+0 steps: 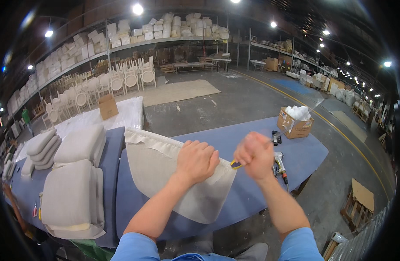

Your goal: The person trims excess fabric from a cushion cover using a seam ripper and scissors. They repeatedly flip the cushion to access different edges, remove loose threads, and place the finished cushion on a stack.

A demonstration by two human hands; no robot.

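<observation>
Head view: the left hand (196,160) closes over the top edge of the beige fabric piece (158,169), apparently steadying it over the blue table (305,154). The right hand (254,155), blurred, curls around a yellow-edged tool (237,167) at its right corner; an air gun (279,162) lies nearby, presumably for easy reach.

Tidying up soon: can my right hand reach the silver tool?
Probably yes: the silver tool lies right of your right hand, nothing visible between, though that hand seems occupied with something yellow.
</observation>
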